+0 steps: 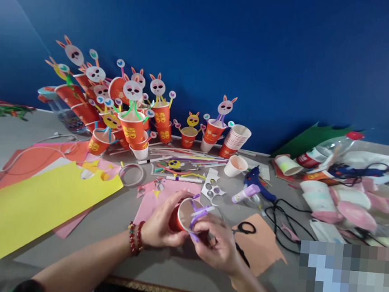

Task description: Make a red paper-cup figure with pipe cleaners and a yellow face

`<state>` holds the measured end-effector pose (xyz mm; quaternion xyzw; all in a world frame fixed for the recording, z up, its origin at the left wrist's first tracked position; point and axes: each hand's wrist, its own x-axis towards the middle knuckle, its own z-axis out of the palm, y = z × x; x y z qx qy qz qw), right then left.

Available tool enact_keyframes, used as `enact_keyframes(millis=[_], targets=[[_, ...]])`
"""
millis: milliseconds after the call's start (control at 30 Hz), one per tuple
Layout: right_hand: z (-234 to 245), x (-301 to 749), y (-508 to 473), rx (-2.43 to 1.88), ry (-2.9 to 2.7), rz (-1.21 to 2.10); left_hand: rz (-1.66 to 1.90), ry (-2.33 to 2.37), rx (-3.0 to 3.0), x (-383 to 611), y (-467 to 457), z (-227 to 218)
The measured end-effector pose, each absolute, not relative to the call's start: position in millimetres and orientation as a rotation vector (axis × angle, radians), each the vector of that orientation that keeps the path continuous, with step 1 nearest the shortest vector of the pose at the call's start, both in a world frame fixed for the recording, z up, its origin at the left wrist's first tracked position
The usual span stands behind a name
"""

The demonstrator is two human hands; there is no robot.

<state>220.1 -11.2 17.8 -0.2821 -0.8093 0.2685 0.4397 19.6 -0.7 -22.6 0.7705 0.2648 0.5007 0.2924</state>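
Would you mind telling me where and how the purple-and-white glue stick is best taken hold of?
I'd grip the glue stick around its pale middle, coming from the near side: its slim, straight barrel should suit a pinch there, while the blue glue gun crowds its far side.

Your cup [183, 214] is red outside and pale inside, its strips [197, 213] purple. You wear red beaded bracelets [134, 239]. Before you, the wall [204, 38] is deep blue, the large sheet [51, 206] bright yellow, the cut paper [267, 248] peach, the glue stick [245, 193] lilac and white; one rabbit-topped cup [131, 127] is orange-red, patterned with yellow characters.
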Motion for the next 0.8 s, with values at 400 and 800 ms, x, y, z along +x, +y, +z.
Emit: enact_keyframes(millis=[400,800], targets=[[14.2,221.2,-10.6,-0.706,-2.022,0.722,1.330,0.713,2.044,19.9,-0.6,-24.5],[17.6,221.8,-10.2,-0.725,-2.044,0.697,1.327,0.718,2.029,20.0,-0.8,-24.7]])
